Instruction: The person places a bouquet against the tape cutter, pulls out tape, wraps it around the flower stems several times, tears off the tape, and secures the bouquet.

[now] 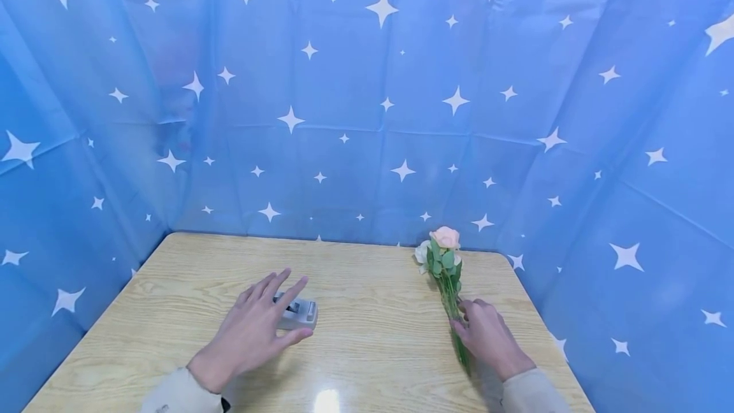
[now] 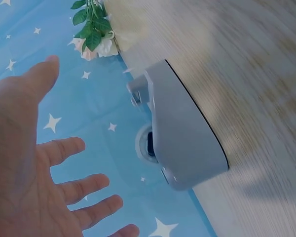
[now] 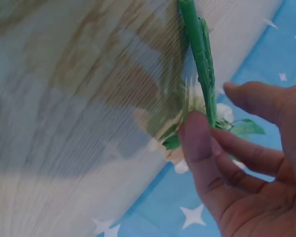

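Observation:
My left hand [image 1: 252, 327] hovers over a grey tape dispenser [image 1: 302, 315] on the table, fingers spread and palm toward it. In the left wrist view the dispenser [image 2: 182, 128] shows its smooth side and a pale ring [image 2: 142, 148] with a dark core; a gap separates it from my fingers. On the right, my right hand [image 1: 487, 336] has its fingers curled about the green stems [image 1: 450, 301] of a small bouquet of pink and white flowers [image 1: 445, 238]. The right wrist view shows the stems [image 3: 200, 54] between thumb and fingers; how firmly they are held is hard to tell.
A wood-grain table [image 1: 367, 285] with rounded far corners lies under both hands. Blue curtains [image 1: 344, 81] with white stars hang behind it and along both sides. The flower heads lie near the table's far right edge.

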A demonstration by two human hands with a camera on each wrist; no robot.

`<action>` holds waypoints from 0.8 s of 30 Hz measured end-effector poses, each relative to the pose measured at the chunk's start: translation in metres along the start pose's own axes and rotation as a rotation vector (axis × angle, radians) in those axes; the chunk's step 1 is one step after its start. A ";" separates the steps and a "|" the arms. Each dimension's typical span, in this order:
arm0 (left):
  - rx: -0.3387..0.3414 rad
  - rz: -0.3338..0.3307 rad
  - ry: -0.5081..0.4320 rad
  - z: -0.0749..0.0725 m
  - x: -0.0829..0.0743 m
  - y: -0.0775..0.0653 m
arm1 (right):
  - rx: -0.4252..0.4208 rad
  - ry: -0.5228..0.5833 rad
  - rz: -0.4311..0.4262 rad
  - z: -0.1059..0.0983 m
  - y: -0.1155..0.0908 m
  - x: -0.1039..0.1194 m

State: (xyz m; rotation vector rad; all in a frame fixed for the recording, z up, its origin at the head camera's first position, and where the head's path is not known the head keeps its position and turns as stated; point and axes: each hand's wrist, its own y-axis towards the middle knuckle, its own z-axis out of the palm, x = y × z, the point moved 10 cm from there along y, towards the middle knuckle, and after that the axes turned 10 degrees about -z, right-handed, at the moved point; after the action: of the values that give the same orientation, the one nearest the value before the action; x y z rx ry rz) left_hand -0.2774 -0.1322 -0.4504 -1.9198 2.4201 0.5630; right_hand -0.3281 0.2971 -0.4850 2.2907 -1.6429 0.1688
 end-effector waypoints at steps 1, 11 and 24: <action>0.000 0.004 0.001 0.001 -0.001 0.000 | 0.009 0.010 0.014 0.002 0.001 -0.001; 0.053 0.039 -0.024 0.007 -0.020 0.001 | 0.067 0.127 0.134 0.016 0.002 -0.011; 0.056 0.068 -0.038 0.011 -0.040 0.003 | 0.119 0.262 0.260 0.025 0.007 -0.015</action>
State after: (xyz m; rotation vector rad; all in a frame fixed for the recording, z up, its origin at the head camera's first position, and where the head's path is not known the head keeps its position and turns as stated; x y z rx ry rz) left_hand -0.2725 -0.0909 -0.4513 -1.7958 2.4582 0.5230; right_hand -0.3414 0.3007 -0.5113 2.0216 -1.8223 0.6140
